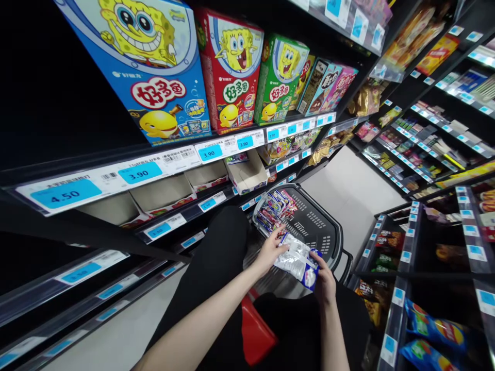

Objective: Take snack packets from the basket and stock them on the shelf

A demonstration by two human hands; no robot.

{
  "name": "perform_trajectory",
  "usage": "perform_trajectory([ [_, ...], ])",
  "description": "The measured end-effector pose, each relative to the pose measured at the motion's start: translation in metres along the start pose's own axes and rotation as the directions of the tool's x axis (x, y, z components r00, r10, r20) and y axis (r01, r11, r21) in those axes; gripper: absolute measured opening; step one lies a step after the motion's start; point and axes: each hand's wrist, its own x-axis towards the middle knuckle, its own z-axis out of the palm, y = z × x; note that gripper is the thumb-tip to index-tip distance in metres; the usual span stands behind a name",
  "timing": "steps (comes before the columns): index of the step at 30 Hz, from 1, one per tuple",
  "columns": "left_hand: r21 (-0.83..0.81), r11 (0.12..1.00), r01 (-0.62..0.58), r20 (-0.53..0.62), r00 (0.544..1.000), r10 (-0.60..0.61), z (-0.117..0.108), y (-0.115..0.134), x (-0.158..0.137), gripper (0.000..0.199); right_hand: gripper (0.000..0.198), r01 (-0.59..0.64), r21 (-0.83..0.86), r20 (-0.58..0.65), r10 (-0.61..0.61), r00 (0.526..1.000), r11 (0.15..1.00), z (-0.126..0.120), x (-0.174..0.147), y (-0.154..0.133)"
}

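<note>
Between my two hands is a white and blue plastic snack packet (296,259), held over a dark shopping basket (333,226). My left hand (271,251) grips the packet's left end, thumb on top. At its right end, my right hand (324,278) closes on the blue edge. Several small colourful snack packets (275,208) lie in the far left part of the basket, just beyond my left hand. The basket's slotted floor shows to their right. Printing on the held packet is too blurred to read.
Left of me, a shelf carries blue (154,77), red (232,72) and green snack boxes (280,77) above price labels (139,172). An open carton (247,172) sits lower. Stocked shelves (402,263) line the right. A red object (257,332) is by my legs.
</note>
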Motion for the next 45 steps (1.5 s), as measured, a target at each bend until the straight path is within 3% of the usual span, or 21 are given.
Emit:
perform_trajectory([
  [3, 0.003, 1.0, -0.028, 0.005, 1.0, 0.027, -0.001, -0.005, 0.003, 0.054, 0.055, 0.073, 0.06, -0.06, -0.069, 0.996, 0.996, 0.007, 0.0, 0.001],
  [6, 0.035, 0.998, -0.049, 0.044, 0.998, 0.048, -0.004, -0.009, 0.006, 0.041, 0.067, 0.023, 0.024, -0.142, -0.019, 0.99, 0.999, 0.007, 0.003, 0.008],
  [10, 0.302, 0.948, -0.098, -0.011, 0.994, 0.106, -0.008, -0.009, 0.005, 0.032, 0.042, -0.036, -0.037, -0.128, 0.031, 0.991, 0.999, 0.002, 0.006, 0.016],
  [13, 0.447, 0.889, -0.104, -0.082, 0.984, 0.156, -0.009, -0.007, 0.003, 0.029, 0.039, -0.001, -0.097, -0.14, -0.012, 0.99, 0.995, 0.001, 0.007, 0.016],
  [16, 0.438, 0.889, -0.133, -0.106, 0.974, 0.198, -0.009, -0.005, 0.002, 0.028, 0.04, 0.066, -0.217, -0.13, -0.096, 0.987, 0.974, 0.001, 0.008, 0.015],
  [19, 0.39, 0.899, -0.199, -0.04, 0.972, 0.233, -0.007, -0.002, 0.003, 0.029, 0.042, 0.062, -0.329, -0.139, -0.113, 0.984, 0.942, -0.001, 0.009, 0.017],
  [22, 0.373, 0.886, -0.276, 0.079, 0.961, 0.265, -0.006, 0.003, 0.002, 0.026, 0.056, -0.067, -0.15, -0.131, 0.047, 0.99, 0.986, -0.004, 0.007, 0.016],
  [25, 0.408, 0.824, -0.393, 0.208, 0.919, 0.335, -0.006, 0.012, -0.002, 0.022, 0.067, -0.233, 0.198, 0.05, 0.227, 0.973, 0.952, -0.006, 0.003, 0.011],
  [27, 0.434, 0.785, -0.441, 0.288, 0.894, 0.343, -0.006, 0.019, -0.006, 0.019, 0.055, -0.305, 0.299, 0.128, 0.279, 0.952, 0.904, -0.009, 0.001, 0.009],
  [29, 0.435, 0.779, -0.451, 0.355, 0.881, 0.312, -0.006, 0.023, -0.011, 0.018, 0.034, -0.295, 0.31, 0.102, 0.277, 0.955, 0.904, -0.011, 0.0, 0.01],
  [31, 0.375, 0.826, -0.42, 0.378, 0.883, 0.277, -0.006, 0.021, -0.014, 0.022, 0.022, -0.222, 0.292, 0.04, 0.22, 0.975, 0.93, -0.013, 0.001, 0.013],
  [33, 0.248, 0.911, -0.329, 0.332, 0.912, 0.239, -0.006, 0.014, -0.013, 0.03, 0.019, -0.128, 0.273, -0.007, 0.135, 0.991, 0.954, -0.012, 0.001, 0.016],
  [36, 0.047, 0.992, -0.113, 0.12, 0.987, 0.107, -0.003, -0.002, -0.006, 0.039, 0.023, -0.035, 0.215, -0.044, 0.045, 0.998, 0.976, -0.006, 0.001, 0.012],
  [39, -0.115, 0.993, 0.038, -0.089, 0.995, -0.049, -0.002, -0.013, 0.001, 0.066, 0.05, 0.003, 0.168, -0.035, 0.003, 0.999, 0.986, -0.001, 0.001, 0.004],
  [42, -0.168, 0.981, 0.095, -0.063, 0.992, -0.107, -0.002, -0.016, 0.003, 0.051, 0.064, -0.037, 0.19, -0.031, 0.044, 0.999, 0.981, 0.002, -0.001, 0.002],
  [45, -0.079, 0.993, 0.092, -0.028, 0.995, -0.094, -0.001, -0.015, -0.001, 0.031, 0.045, -0.214, 0.161, 0.103, 0.199, 0.975, 0.964, 0.003, -0.002, 0.01],
])
